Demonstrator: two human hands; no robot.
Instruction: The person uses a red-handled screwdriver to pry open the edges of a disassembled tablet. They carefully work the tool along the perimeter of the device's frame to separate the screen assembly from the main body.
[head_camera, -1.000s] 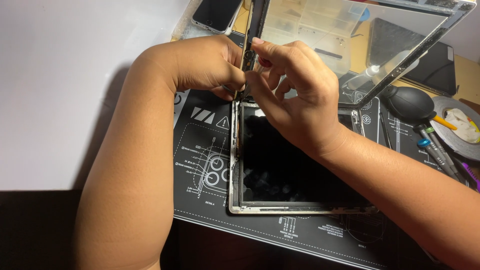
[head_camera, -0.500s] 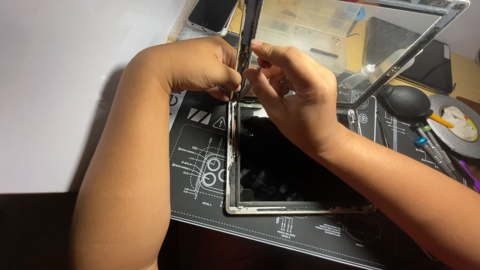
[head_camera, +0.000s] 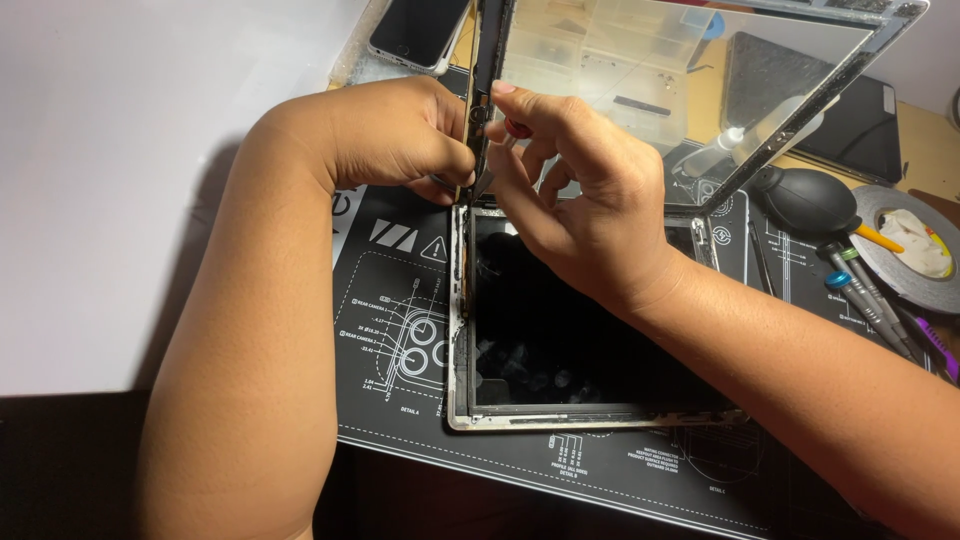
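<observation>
An opened tablet body (head_camera: 560, 340) with a dark screen lies on a black repair mat (head_camera: 400, 330). Its glass front panel (head_camera: 690, 80) is lifted up, hinged along the tablet's top-left edge. My left hand (head_camera: 395, 140) pinches the panel's left frame edge near the hinge. My right hand (head_camera: 570, 200) reaches across the tablet and holds a thin metal tool with a red handle (head_camera: 505, 140), its tip at the same frame edge, close to my left fingers.
A phone (head_camera: 420, 30) lies at the top, beyond the mat. At the right sit a black air blower (head_camera: 805, 200), several screwdrivers (head_camera: 870, 295) and a roll of tape (head_camera: 915, 245). A dark tablet (head_camera: 850, 110) lies behind the lifted glass.
Both hands stay at the panel's left edge; the fingers of my right hand have shifted slightly with the tool. The view has moved a little.
</observation>
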